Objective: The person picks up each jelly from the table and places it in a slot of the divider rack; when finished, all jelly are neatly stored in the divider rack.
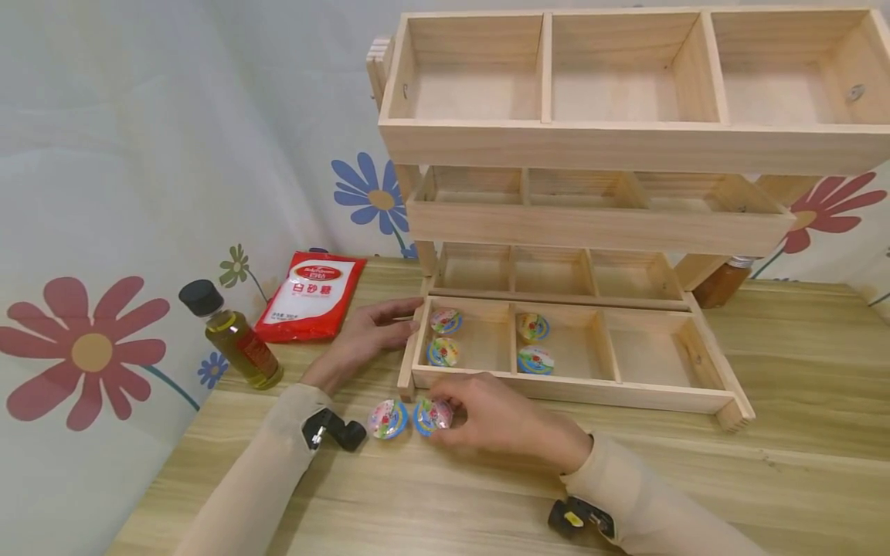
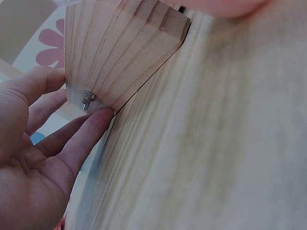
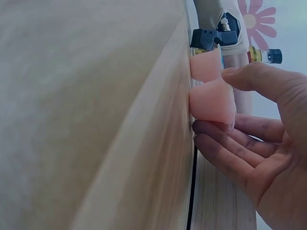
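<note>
In front of the wooden rack (image 1: 570, 390), my right hand (image 1: 497, 421) grips a small jelly cup (image 1: 427, 417) with a printed lid, thumb on one side and fingers on the other. Its pink body (image 3: 211, 101) shows in the right wrist view, standing on the table. A second jelly cup (image 1: 387, 418) stands just left of it. My left hand (image 1: 365, 340) touches the rack's left side, fingertips against the side board (image 2: 120, 52) near a metal bolt (image 2: 88, 98). Two jelly cups (image 1: 443, 351) sit in the bottom tier's left compartment, and two more (image 1: 535, 360) in its middle one.
Left of the rack lie a red and white sugar bag (image 1: 313, 297) and an oil bottle (image 1: 239, 340) with a black cap. A brown jar (image 1: 725, 282) stands behind the rack at right. The upper tiers (image 1: 598, 147) overhang the bottom one. A flowered cloth (image 1: 229, 116) hangs behind.
</note>
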Tool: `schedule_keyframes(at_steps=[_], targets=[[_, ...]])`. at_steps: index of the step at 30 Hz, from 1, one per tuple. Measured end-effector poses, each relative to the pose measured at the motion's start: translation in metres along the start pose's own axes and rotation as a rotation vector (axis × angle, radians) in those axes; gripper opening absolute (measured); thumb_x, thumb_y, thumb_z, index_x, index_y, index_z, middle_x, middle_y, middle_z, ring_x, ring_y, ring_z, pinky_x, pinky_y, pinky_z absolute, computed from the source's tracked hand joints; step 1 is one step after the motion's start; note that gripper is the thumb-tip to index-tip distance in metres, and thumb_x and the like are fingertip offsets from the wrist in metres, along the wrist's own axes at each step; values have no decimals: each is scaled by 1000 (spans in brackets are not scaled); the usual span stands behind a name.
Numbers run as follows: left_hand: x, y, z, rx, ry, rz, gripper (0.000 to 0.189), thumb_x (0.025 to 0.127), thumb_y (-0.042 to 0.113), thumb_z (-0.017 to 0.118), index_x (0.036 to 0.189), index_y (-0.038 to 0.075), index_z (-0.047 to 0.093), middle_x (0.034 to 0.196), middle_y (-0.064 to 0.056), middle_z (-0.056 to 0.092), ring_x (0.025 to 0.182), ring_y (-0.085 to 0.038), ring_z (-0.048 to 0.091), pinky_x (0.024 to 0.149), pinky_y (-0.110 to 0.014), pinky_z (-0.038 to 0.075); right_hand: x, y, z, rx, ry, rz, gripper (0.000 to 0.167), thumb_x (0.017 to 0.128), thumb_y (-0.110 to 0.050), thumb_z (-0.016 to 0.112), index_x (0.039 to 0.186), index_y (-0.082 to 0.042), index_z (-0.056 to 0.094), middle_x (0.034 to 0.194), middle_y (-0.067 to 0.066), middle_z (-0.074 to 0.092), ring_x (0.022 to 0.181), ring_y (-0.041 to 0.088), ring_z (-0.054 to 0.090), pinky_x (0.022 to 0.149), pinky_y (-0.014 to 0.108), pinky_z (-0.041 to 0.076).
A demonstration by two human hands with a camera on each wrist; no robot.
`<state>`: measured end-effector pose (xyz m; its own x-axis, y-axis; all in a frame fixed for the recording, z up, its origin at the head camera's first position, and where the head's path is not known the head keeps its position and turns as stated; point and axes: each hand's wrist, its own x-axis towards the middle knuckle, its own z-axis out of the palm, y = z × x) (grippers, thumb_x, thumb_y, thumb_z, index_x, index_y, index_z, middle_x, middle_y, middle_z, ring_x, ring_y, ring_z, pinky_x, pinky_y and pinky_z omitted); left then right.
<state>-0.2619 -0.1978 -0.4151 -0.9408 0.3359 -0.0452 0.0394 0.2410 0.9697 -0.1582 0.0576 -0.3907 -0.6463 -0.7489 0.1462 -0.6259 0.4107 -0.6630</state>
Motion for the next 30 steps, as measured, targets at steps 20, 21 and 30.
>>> schedule_keyframes(at_steps=[20,21,30], targets=[[0,2,0,-19,2,-1,51,100,21,77,149,12,64,148,-10,62,125,-27,65,97,-38,60,-6,-13,-17,18,69,46,46,91,-20,85,129,0,72,108,-1,72,97,9,68,88,27,59],[0,2,0,-14,3,-1,51,100,22,77,149,13,64,148,-10,62,125,-28,65,97,-38,60,-7,-13,-19,19,76,41,45,91,-20,85,129,0,72,107,-2,72,97,9,68,88,27,59],[0,0,-2,17,-3,-6,53,100,25,78,150,14,63,150,-9,61,127,-29,64,98,-38,60,-22,-10,-37,5,143,27,41,90,-16,87,125,-1,72,111,0,74,97,12,70,90,27,60]])
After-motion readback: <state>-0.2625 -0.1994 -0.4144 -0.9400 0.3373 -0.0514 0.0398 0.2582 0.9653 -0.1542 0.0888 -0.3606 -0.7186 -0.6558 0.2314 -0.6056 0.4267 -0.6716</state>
